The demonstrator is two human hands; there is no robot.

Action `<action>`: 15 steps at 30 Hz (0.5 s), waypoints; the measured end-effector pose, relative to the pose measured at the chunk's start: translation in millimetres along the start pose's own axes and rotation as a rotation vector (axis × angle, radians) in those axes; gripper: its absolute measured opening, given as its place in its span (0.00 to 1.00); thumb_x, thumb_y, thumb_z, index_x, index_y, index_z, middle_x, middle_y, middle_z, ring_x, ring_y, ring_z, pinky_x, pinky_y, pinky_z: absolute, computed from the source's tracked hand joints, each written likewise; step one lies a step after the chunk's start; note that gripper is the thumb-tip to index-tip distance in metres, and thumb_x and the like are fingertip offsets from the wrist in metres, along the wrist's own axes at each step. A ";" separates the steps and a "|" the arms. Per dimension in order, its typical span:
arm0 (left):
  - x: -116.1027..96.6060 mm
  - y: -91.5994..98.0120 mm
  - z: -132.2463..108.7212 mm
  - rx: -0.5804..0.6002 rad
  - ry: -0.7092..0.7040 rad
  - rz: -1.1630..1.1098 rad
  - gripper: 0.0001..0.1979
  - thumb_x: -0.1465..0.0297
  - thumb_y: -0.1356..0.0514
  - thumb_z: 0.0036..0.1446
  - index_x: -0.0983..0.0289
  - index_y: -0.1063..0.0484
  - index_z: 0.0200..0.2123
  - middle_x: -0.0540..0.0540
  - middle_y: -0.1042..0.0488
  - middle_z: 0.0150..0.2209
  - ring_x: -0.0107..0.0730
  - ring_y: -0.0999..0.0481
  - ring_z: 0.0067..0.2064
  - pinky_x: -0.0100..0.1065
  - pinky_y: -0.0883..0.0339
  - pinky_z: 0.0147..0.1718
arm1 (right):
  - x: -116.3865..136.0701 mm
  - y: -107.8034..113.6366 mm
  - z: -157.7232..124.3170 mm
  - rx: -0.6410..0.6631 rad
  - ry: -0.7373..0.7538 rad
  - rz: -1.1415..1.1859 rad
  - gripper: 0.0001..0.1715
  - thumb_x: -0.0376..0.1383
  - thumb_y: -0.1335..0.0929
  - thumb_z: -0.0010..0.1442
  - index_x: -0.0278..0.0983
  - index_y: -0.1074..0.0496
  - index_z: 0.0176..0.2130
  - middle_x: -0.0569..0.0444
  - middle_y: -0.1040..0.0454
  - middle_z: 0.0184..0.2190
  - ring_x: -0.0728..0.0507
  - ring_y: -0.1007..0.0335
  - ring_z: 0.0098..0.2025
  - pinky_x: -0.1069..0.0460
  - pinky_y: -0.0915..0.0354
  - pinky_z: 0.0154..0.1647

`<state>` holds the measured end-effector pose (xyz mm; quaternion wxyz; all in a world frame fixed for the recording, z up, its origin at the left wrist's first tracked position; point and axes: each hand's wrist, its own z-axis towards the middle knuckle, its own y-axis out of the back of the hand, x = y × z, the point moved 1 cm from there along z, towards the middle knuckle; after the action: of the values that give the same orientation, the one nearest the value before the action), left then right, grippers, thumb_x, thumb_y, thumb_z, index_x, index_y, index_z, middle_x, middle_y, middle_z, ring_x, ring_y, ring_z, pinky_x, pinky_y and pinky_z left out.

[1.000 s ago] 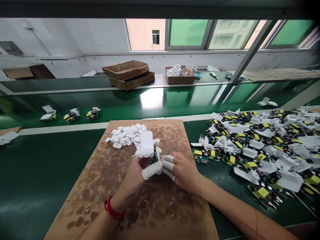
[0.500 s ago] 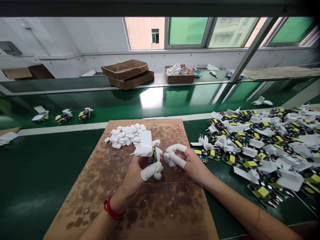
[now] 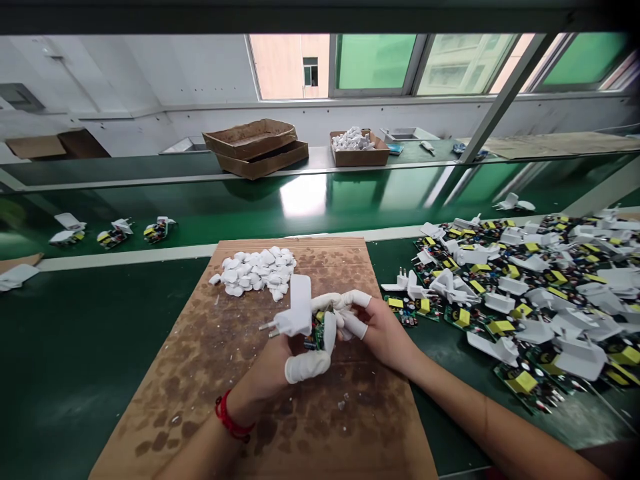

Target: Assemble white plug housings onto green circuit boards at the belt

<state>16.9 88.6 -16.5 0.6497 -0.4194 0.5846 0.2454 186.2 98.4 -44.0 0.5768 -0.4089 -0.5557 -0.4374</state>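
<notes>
My left hand, its fingers in white finger cots, is shut on a white plastic plug charger housing. The housing's two metal prongs point left. A small green circuit board with components sits against the housing, partly hidden by my left thumb. My right hand, also in white cots, reaches in from the right, its fingertips at the housing's edge. Both hands are above a stained cardboard sheet. A pile of white plastic caps lies just beyond them.
A large heap of white housings and green boards with yellow transformers covers the near green belt to the right. Small groups of chargers ride a farther belt. Cardboard trays and a box of white parts stand on the back shelf.
My right hand has moved left and its fingertips now reach the housing. The housing has turned a little in my left hand. Chargers on the far belt have shifted left.
</notes>
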 end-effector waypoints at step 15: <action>2.7 1.8 1.6 -0.206 0.076 -0.124 0.36 0.56 0.29 0.39 0.60 0.31 0.52 0.61 0.26 0.49 0.48 0.29 0.50 0.41 0.34 0.48 | 10.9 -2.0 -2.2 -0.064 -0.058 0.324 0.15 0.43 0.29 0.52 0.36 0.31 0.34 0.56 0.29 0.23 0.50 0.33 0.23 0.58 0.46 0.18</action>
<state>16.8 90.5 -19.7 0.5945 -0.5285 0.5533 0.2474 185.0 95.1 -33.3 0.6101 -0.5237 -0.4847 -0.3443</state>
